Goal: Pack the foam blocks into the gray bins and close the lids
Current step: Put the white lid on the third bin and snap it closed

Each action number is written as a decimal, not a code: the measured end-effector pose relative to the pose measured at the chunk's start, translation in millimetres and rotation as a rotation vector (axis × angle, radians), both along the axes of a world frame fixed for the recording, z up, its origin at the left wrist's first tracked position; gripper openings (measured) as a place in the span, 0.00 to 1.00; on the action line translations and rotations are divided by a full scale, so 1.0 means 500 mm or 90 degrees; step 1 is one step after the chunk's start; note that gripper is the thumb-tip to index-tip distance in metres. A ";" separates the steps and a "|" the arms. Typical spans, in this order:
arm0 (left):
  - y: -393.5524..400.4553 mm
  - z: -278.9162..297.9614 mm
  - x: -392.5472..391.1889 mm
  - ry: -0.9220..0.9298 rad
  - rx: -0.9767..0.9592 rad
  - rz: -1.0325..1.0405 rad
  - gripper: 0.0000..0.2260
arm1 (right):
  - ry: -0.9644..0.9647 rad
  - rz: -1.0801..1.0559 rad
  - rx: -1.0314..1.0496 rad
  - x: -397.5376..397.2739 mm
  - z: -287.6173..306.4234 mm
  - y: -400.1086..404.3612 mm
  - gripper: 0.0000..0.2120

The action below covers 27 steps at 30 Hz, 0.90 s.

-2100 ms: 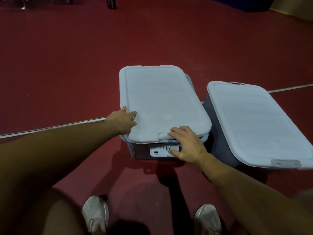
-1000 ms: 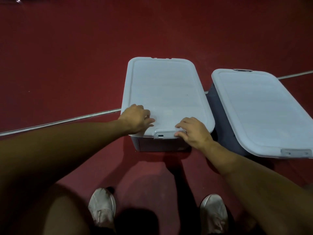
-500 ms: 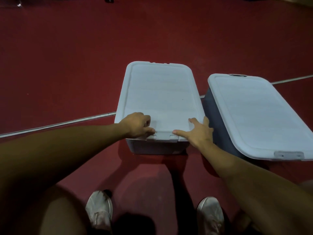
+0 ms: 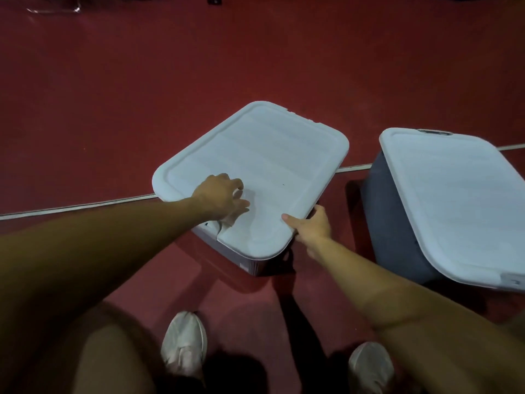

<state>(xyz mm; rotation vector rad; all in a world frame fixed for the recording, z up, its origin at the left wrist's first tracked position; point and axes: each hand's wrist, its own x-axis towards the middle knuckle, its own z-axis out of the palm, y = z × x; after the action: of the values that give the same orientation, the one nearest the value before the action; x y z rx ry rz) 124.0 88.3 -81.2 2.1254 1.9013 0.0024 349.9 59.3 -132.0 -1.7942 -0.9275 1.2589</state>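
Left hand [image 4: 220, 199]: fingers curled loosely, resting on near end of lid. Left gray bin [image 4: 255, 261], floor, lid [image 4: 255, 163] on, contents hidden. Right hand [image 4: 312, 226]: gripping lid's near-right edge. Right gray bin [image 4: 395, 226]: lidded, contents hidden.

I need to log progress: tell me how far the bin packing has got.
Done: both gray bins wear their lids; the right bin looks closed. In hand: the left hand presses the left bin's lid while the right hand grips its edge. Left: whether its near latch is fastened can't be seen. No foam blocks lie outside.
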 end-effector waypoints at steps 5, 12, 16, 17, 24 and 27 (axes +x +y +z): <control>0.007 -0.002 0.004 -0.039 0.029 -0.018 0.23 | 0.193 0.005 -0.057 -0.109 -0.024 -0.098 0.30; 0.011 -0.009 0.015 -0.035 -0.013 -0.030 0.26 | 0.231 -0.184 0.014 -0.015 -0.017 -0.045 0.33; 0.004 -0.016 0.022 -0.024 -0.034 -0.039 0.25 | 0.233 -0.175 0.067 0.010 0.004 -0.024 0.36; 0.004 -0.017 0.027 -0.028 -0.031 -0.040 0.25 | 0.238 -0.186 0.064 -0.001 0.002 -0.033 0.34; 0.017 -0.026 0.070 -0.013 -0.024 -0.040 0.34 | 0.275 -0.121 -0.055 -0.037 -0.038 -0.098 0.31; 0.011 -0.023 0.083 0.014 -0.053 -0.014 0.33 | 0.261 -0.200 -0.039 0.049 -0.029 -0.037 0.35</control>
<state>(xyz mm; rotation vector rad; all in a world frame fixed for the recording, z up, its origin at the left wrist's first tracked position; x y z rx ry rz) 165.5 93.5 -92.8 2.0997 1.8552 -0.1033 374.4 40.9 -146.4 -1.5659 -0.3665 1.3849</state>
